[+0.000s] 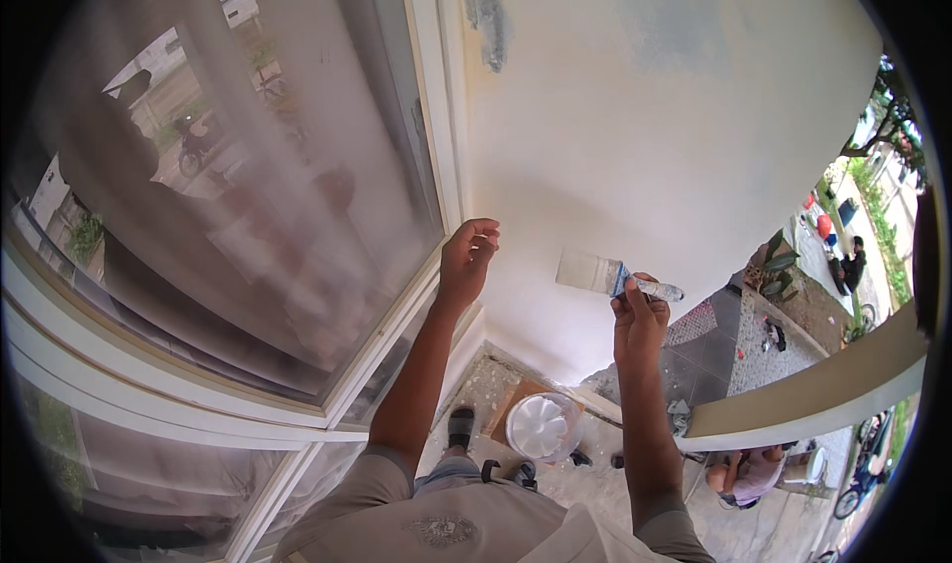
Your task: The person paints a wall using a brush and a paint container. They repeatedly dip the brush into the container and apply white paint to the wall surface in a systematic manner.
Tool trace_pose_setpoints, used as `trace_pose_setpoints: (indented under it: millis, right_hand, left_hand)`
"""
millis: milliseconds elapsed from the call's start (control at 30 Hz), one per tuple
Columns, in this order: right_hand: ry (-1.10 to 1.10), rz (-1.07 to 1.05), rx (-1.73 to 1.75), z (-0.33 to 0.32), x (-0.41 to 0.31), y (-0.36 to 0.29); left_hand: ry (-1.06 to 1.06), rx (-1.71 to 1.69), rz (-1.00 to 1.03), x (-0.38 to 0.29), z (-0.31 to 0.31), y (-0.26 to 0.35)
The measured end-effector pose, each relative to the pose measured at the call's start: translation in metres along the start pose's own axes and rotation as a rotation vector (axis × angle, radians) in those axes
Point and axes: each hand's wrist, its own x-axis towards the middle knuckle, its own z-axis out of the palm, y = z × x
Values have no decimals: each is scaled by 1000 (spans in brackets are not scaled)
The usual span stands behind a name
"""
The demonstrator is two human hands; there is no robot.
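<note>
My right hand point(641, 317) grips a wide paintbrush point(591, 271) by its paint-spattered handle. The bristles are pale with paint and point left, in front of a white wall point(654, 139); whether they touch it I cannot tell. My left hand point(470, 258) is raised beside the white window frame point(435, 116), near the corner where frame and wall meet. Its fingers are loosely bent and no object shows in them. Grey patches point(487, 23) mark the wall higher up.
Below me, a round plastic tub point(545, 427) with white contents stands on cardboard point(508, 407) by my feet. Curtained window glass point(297, 191) fills the left. A curved beam or ledge point(811, 384) crosses at right. One person point(751, 477) crouches lower right; another point(849, 265) sits farther off.
</note>
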Motion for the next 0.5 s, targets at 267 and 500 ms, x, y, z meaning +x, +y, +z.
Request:
trace_pose_setpoints:
  millis: [267,500]
  right_hand:
    - [-195,-586,-405,188,101,-54]
    - [-475,-1418,-973,306,175,-88]
  left_hand:
    - [92,-93,241,100,-20,39]
    - [140,-31,310,137,-20,65]
